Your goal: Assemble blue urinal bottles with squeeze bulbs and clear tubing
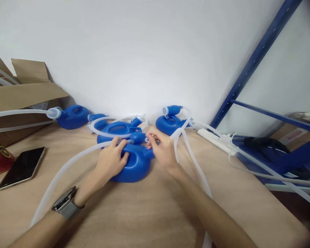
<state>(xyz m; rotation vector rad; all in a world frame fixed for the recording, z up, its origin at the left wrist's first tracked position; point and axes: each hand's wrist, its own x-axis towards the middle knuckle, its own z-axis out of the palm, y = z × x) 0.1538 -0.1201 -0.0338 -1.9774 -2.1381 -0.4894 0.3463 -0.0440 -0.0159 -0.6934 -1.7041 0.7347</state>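
A blue plastic urinal bottle (135,167) with a moulded handle lies in front of me on the wooden table. My left hand (111,158) grips its left side, fingers curled over the top near the handle. A blue funnel-shaped piece (138,138) rests above the bottle, and a translucent hose (64,168) runs from it down to the left. My right hand (160,148) is closed in a pinch at the bottle's neck, beside the funnel's whitish rim. What lies between those fingertips is hidden. Another translucent hose (179,132) passes just behind the right hand.
More blue bottles with hoses (74,117) (167,124) stand along the wall. At left are a cardboard box (20,96), a phone (23,167) and a red object (0,163). A power strip (217,140) and a blue metal rack (253,72) are at right.
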